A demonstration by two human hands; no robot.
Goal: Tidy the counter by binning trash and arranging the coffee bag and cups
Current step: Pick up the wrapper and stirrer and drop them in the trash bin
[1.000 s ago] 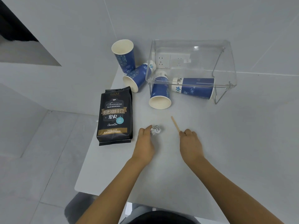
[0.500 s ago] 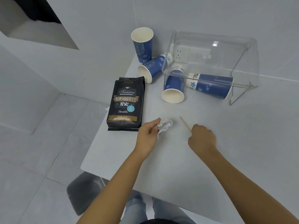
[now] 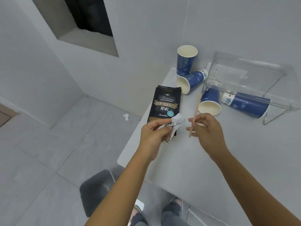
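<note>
My left hand is raised above the counter and pinches a crumpled silver-white wrapper. My right hand holds a thin wooden stir stick upright between its fingertips. A black coffee bag lies flat on the white counter, partly hidden behind the wrapper. One blue paper cup stands upright at the back. A second blue cup lies on its side beside it. A third cup lies with its mouth toward me, and a fourth cup lies under the clear stand.
A clear acrylic stand sits at the counter's back right, against the wall. A dark grey bin stands on the tiled floor below the counter's left edge. Small white scraps lie on the floor. My feet show at the bottom.
Both hands have lifted off the counter, the left with the wrapper and the right with the stir stick. The camera has swung left and down, showing the floor and bin.
</note>
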